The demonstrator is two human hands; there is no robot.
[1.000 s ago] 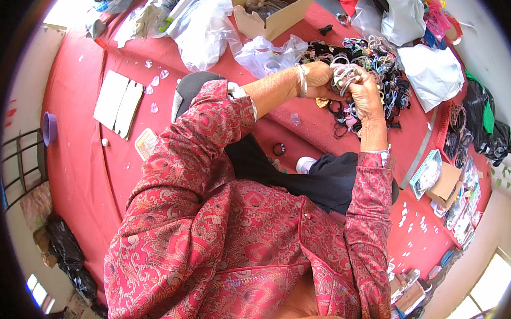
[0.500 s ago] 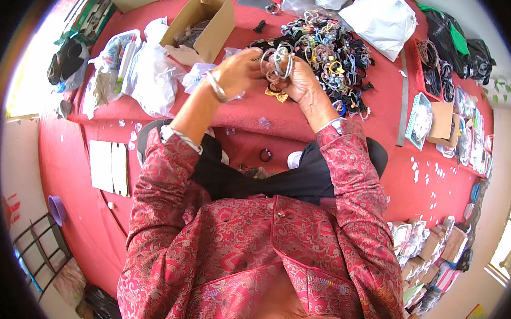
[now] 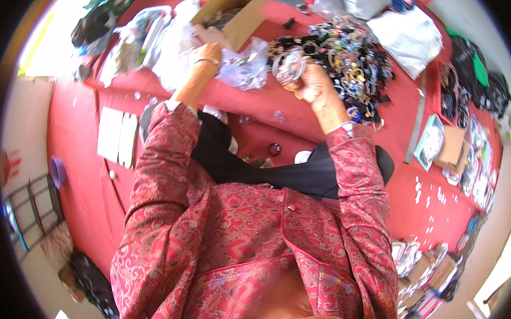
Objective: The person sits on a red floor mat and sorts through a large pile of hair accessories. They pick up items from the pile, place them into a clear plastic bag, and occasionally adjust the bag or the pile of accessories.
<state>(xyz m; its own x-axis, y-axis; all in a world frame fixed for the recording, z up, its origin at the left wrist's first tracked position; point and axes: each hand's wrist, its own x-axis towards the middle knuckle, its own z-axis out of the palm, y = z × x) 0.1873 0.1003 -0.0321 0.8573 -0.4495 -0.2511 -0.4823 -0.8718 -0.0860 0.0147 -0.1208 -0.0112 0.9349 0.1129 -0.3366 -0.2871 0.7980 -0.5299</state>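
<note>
My right hand (image 3: 317,87) is closed around a bunch of hair ties (image 3: 291,70), pale loops in grey and brownish tones, held up at the left front of a big heap of hair ties (image 3: 342,60) in black, blue, yellow and other colours. Over to the left, my left hand (image 3: 207,55) is at the near side of an open cardboard box (image 3: 247,22), beside a white plastic bag (image 3: 171,59). Its fingers are smeared and partly lost against the box and bag, so their grip does not show. A crumpled clear plastic bag (image 3: 245,65) lies between my two hands.
All this lies on red cloth (image 3: 258,100) in front of my crossed legs. A white bag (image 3: 409,41) sits beyond the heap. Rightward are a red basket (image 3: 447,102), a light-blue basket (image 3: 428,141) and a small cardboard box (image 3: 453,146). A dark bracelet (image 3: 275,149) lies between my legs.
My left hand has left the bunch of hair ties and moved left to the cardboard box. The right hand still holds the bunch. The whole view has shifted slightly.
</note>
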